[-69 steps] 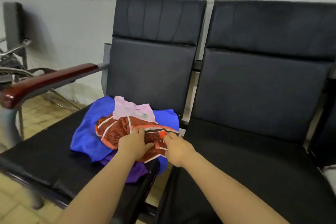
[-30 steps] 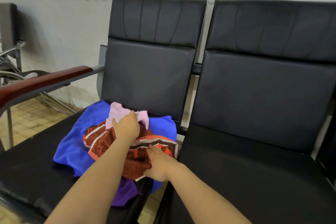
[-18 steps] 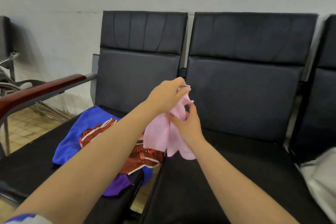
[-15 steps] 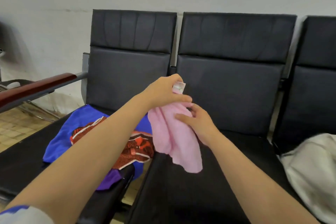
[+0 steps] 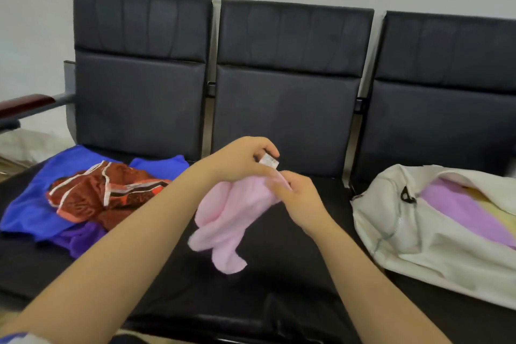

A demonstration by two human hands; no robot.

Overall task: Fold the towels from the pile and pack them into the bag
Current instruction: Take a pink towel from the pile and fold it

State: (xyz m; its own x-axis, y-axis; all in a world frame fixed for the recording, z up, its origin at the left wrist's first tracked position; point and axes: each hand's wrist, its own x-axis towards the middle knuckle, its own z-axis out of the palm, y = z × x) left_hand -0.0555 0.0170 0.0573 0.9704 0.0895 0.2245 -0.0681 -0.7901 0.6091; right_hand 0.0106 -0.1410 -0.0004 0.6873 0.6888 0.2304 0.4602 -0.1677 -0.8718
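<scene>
A small pink towel [image 5: 227, 220] hangs bunched above the middle seat. My left hand [image 5: 243, 160] pinches its top corner by the white label, and my right hand [image 5: 296, 195] grips the edge just beside it. The pile lies on the left seat: a blue towel [image 5: 33, 209] underneath, a red patterned towel [image 5: 103, 193] on top and a purple towel [image 5: 81, 237] at the front. On the right seat lies a cream bag [image 5: 391, 220], open, with a lilac towel [image 5: 458, 207] and a yellow one inside.
Three joined black seats [image 5: 284, 109] stand against a pale wall. A wooden armrest [image 5: 25, 103] sticks out at the far left. The middle seat cushion [image 5: 265, 282] under the pink towel holds nothing else.
My left hand lifted the pink towel off the pile and carried it right over the middle seat. My right hand left the red towel and took hold of the pink one. The bag came into view.
</scene>
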